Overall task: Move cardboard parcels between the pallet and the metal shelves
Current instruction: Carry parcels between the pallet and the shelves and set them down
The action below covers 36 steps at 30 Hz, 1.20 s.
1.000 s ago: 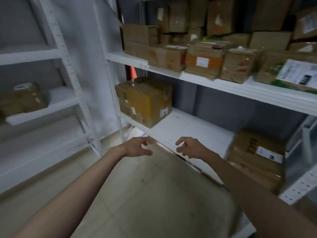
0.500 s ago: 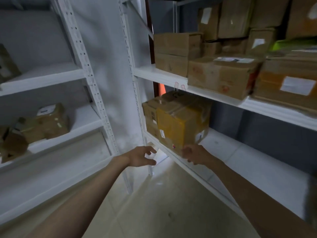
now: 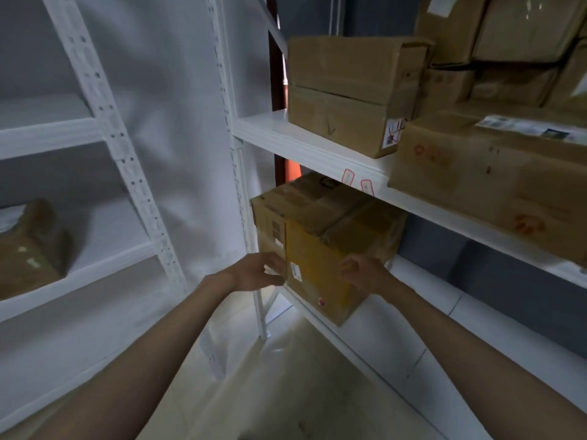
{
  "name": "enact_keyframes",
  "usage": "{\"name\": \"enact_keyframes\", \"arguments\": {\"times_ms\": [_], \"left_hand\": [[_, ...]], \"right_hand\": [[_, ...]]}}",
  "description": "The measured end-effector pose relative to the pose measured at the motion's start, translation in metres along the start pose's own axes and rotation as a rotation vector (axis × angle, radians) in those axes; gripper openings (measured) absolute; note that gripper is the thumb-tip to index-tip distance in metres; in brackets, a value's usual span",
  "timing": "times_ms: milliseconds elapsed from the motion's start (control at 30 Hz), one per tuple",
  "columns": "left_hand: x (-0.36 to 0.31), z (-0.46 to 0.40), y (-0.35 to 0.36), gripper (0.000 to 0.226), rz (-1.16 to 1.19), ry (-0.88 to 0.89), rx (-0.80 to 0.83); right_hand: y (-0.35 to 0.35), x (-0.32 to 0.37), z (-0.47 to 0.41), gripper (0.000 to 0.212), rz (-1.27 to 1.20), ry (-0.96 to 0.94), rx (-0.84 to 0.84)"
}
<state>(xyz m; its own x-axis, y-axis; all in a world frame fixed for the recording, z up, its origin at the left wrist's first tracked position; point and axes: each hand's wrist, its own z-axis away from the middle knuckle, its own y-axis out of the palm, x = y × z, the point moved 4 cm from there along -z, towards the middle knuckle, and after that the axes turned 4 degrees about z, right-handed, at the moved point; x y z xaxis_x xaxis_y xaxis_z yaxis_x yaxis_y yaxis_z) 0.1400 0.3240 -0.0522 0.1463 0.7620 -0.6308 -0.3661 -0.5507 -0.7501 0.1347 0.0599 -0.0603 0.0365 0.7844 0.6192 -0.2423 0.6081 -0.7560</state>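
- Left hand point(image 3: 259, 273) reached to the left front corner of the yellow-taped parcel point(image 3: 320, 268), fingers spread and loosely curled, tips at or just short of the cardboard; contact not clear, nothing held.
- Right hand point(image 3: 362, 276) in front of the same parcel's front face, fingers curled inward, gripping nothing visible; touching the face or not, cannot tell.
- Yellow-taped parcel sat between and just beyond both hands, on the lower shelf board point(image 3: 422, 325) of the right metal rack, at its left end, closed, contents hidden.
- Plain brown parcel point(image 3: 270, 217) pressed against it, up-left of the left hand, same board, closed.
- Upper shelf board point(image 3: 305, 144) above both hands, loaded with closed boxes: two stacked brown boxes point(image 3: 346, 90) straight above, large box with red marks point(image 3: 482, 173) up-right of the right hand, overhanging the edge.
- More cartons point(image 3: 514, 42) piled behind, far up-right, all shut.
- Left rack point(image 3: 104, 122) well left of the left hand, one crumpled brown parcel point(image 3: 28, 246) on its middle board.
- Floor point(image 3: 286, 392) below the forearms.
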Motion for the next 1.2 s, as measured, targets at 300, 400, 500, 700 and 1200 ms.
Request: {"name": "enact_keyframes", "arguments": {"times_ms": [300, 400, 500, 700, 1200], "left_hand": [[0.025, -0.171, -0.033, 0.053, 0.040, 0.161, -0.016], [0.027, -0.224, -0.041, 0.061, 0.020, 0.191, -0.018], [0.030, -0.271, -0.040, 0.061, 0.058, 0.185, 0.034], [0.034, -0.321, -0.018, 0.077, 0.182, 0.137, 0.210], [-0.045, -0.273, 0.040, 0.102, 0.418, 0.210, 0.375]], "right_hand": [[-0.016, -0.043, -0.090, 0.029, -0.092, 0.378, -0.414], [-0.013, -0.049, -0.107, 0.057, -0.184, 0.488, -0.454], [0.000, -0.052, -0.117, 0.084, -0.358, 0.562, -0.468], [0.020, -0.066, -0.121, 0.090, -0.722, 0.680, -0.414], [0.043, -0.120, -0.022, 0.031, -1.117, 0.818, -0.711]]}}
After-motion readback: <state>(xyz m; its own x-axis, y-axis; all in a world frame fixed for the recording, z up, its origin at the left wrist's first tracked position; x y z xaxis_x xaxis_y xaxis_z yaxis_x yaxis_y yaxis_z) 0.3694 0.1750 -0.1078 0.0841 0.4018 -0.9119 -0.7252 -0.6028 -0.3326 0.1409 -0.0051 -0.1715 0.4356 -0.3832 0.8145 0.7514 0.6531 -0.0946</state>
